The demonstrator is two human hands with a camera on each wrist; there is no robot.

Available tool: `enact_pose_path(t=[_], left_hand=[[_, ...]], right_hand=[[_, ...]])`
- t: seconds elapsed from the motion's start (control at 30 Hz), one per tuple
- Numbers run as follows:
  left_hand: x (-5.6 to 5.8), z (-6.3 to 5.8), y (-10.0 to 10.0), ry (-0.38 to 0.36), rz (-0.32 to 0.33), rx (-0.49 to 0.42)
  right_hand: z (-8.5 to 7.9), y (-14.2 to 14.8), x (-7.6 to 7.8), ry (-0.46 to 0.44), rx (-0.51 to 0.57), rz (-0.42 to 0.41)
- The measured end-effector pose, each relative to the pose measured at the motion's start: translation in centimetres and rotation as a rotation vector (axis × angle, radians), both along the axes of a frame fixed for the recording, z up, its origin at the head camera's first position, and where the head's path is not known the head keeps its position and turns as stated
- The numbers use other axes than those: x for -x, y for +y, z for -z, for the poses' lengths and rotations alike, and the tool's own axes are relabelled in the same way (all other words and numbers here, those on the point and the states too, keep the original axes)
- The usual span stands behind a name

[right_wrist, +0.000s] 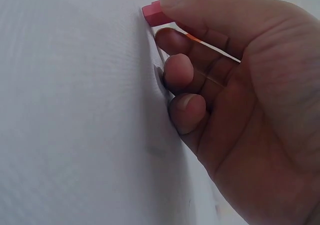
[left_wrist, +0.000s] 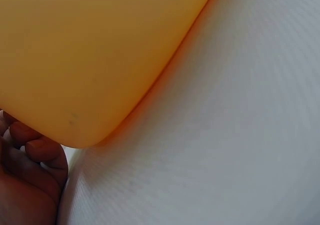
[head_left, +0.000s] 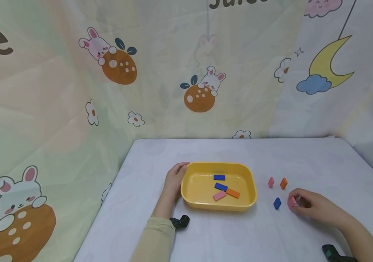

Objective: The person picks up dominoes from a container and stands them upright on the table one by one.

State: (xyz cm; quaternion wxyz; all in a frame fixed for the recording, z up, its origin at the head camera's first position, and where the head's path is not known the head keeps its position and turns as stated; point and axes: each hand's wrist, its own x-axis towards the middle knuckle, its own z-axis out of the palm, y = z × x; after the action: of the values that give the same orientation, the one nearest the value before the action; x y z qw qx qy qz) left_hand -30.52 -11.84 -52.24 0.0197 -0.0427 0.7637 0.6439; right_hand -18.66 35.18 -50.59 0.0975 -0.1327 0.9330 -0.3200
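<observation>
My left hand [head_left: 175, 179] grips the left rim of a yellow tray [head_left: 252, 182], its fingers curled against the tray's outer wall in the left wrist view. Inside the tray lie two blue blocks [head_left: 219, 177], an orange block [head_left: 233, 193] and a pink block [head_left: 219, 195]. On the right of the table, my right hand [head_left: 317, 205] pinches another pink block [head_left: 292, 202] between thumb and finger, low at the tabletop. The right wrist view shows that pink block [right_wrist: 156, 15] at the fingertips, the other fingers curled.
Beside the right hand, a pink block [head_left: 271, 182], an orange block [head_left: 283, 183] and a blue block [head_left: 277, 203] sit on the white table [head_left: 232, 236]. A printed curtain [head_left: 160, 87] hangs behind and to the left. Each wrist wears a dark camera [head_left: 181, 221].
</observation>
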Motion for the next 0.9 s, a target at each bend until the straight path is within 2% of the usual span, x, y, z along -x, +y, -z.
enact_pose_path(t=[0.2,0.33,0.47,0.53,0.73,0.9], left_hand=[[0.1,0.1,-0.1,0.014,0.001,-0.004],[0.1,0.0,0.0,0.016,-0.001,-0.006],[0.2,0.1,-0.1,0.017,-0.006,-0.01],[0.2,0.2,-0.1,0.015,-0.005,-0.014],[0.1,0.3,-0.1,-0.006,0.001,-0.022],[0.2,0.3,-0.1,-0.008,0.0,-0.026]], right_hand=[[0.0,0.1,0.0,0.019,0.003,-0.013],[-0.1,0.4,-0.1,-0.024,-0.012,0.02],[-0.6,1.2,-0.2,-0.073,0.029,0.052],[-1.1,1.6,-0.4,-0.065,0.066,0.052],[-3.3,1.5,-0.6,0.094,0.086,0.025],[-5.7,-0.4,0.4,0.199,0.082,-0.008]])
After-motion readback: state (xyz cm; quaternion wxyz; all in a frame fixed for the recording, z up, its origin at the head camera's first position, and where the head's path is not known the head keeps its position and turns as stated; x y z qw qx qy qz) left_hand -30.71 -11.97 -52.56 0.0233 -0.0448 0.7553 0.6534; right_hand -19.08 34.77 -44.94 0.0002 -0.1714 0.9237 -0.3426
